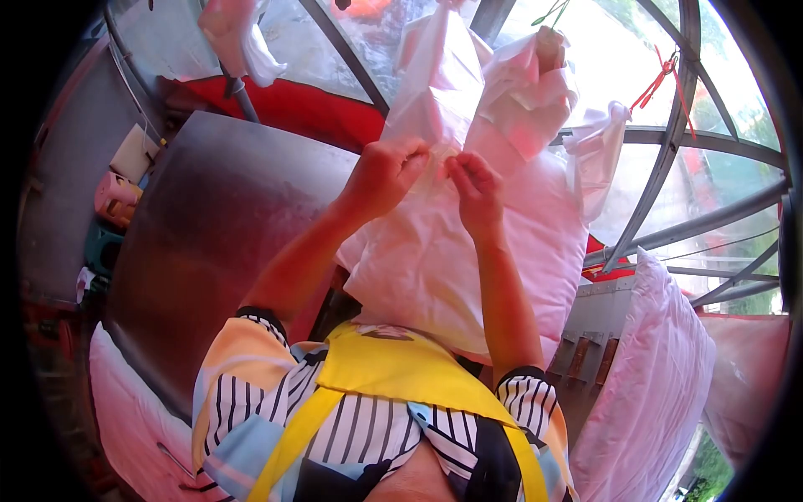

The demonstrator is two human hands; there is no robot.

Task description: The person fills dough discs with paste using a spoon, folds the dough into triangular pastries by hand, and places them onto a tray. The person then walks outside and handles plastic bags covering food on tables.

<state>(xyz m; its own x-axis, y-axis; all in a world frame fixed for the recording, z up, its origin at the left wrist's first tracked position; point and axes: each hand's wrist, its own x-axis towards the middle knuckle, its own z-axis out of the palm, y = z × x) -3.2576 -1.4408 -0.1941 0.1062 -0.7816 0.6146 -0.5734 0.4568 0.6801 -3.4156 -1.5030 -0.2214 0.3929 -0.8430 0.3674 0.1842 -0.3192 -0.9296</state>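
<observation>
Both hands are raised in front of the chest, close together. My left hand (386, 173) has its fingers pinched on the edge of a thin, translucent plastic bag (435, 171). Pinched on the other side of the same bag is my right hand (477, 186). Behind and below them spreads a large pale pink quilted cloth (418, 259). White plastic bags (439, 79) hang just beyond the hands, one bunched around a brownish object (549, 50).
A dark metal table top (217, 226) lies at the left, with a pink container (117, 199) past it. Metal frame bars (669, 159) with clear sheeting curve across the right. Another pink quilted cloth (652, 376) hangs at the lower right. Red string (665, 79) is tied to a bar.
</observation>
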